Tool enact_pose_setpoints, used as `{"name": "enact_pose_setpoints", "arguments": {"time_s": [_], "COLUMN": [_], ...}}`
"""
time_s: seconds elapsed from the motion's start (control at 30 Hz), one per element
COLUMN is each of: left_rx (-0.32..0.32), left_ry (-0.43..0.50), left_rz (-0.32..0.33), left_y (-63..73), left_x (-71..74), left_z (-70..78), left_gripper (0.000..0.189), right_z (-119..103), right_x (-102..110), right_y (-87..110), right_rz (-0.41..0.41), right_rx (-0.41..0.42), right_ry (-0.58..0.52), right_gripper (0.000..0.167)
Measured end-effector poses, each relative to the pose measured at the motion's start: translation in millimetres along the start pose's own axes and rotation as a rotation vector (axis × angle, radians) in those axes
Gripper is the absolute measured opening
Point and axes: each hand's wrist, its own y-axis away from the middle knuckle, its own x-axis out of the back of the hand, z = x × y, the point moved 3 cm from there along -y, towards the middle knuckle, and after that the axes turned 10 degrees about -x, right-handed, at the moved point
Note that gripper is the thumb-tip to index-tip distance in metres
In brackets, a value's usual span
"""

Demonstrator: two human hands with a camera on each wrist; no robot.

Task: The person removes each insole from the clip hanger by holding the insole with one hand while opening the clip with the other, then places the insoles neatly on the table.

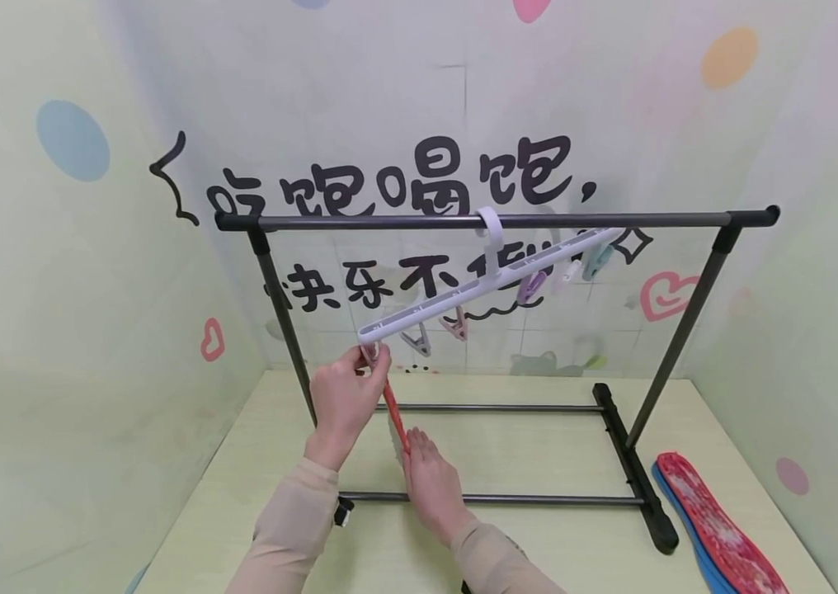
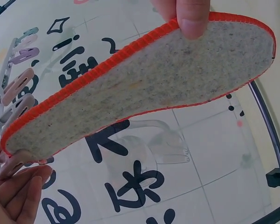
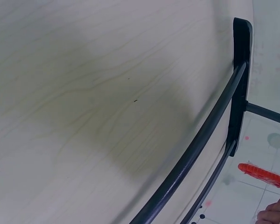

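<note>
My left hand [image 1: 345, 396] pinches a pinkish clothespin [image 2: 15, 164] at the low left end of a white clip hanger [image 1: 434, 305]. The clothespin is at the narrow end of an insole [image 1: 393, 412], which slants down below the hanger. In the left wrist view the insole shows a grey felt face and red edging. My right hand [image 1: 434, 487] holds the insole farther down by its edge, thumb on the felt face and the other fingers mostly behind it. In the right wrist view only the red edge and some fingers appear.
The hanger hooks over the top bar [image 1: 360, 223] of a black rack and tilts, right end high. A grey clothespin [image 1: 416, 338], a pink clothespin [image 1: 456, 324], a purple clothespin [image 1: 533, 286] and others hang along it. Red-patterned and blue insoles [image 1: 719, 528] lie right of the rack.
</note>
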Motion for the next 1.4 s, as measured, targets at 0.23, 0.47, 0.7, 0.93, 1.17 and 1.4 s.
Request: {"name": "enact_pose_setpoints", "arguments": {"time_s": [0.23, 0.47, 0.7, 0.93, 1.17, 1.4], "left_rx": [-0.043, -0.047, -0.022, -0.001, -0.010, 0.031], "left_ry": [-0.018, -0.025, -0.005, 0.024, 0.029, 0.033], "left_rz": [0.032, 0.030, 0.038, 0.029, 0.047, 0.046], "left_y": [-0.4, -2.5, -3.7, -2.2, -2.9, -1.4], "left_x": [0.5, 2.8, 5.8, 8.1, 10.0, 10.1], "left_z": [2.8, 4.8, 2.2, -1.7, -3.4, -5.7], "left_gripper": [0.029, 0.031, 0.029, 0.026, 0.024, 0.024], "right_z": [4, 16, 30, 58, 82, 99], "right_x": [3, 6, 14, 26, 32, 43], "right_y": [3.7, 8.0, 9.7, 10.5, 12.5, 10.9], "right_rz": [0.028, 0.058, 0.059, 0.124, 0.084, 0.100], "right_rx": [-0.013, -0.032, -0.028, -0.044, -0.112, -0.140], "right_ry": [-0.037, -0.041, -0.051, -0.006, -0.017, -0.015], "right_gripper": [0.035, 0.035, 0.037, 0.035, 0.035, 0.035]}}
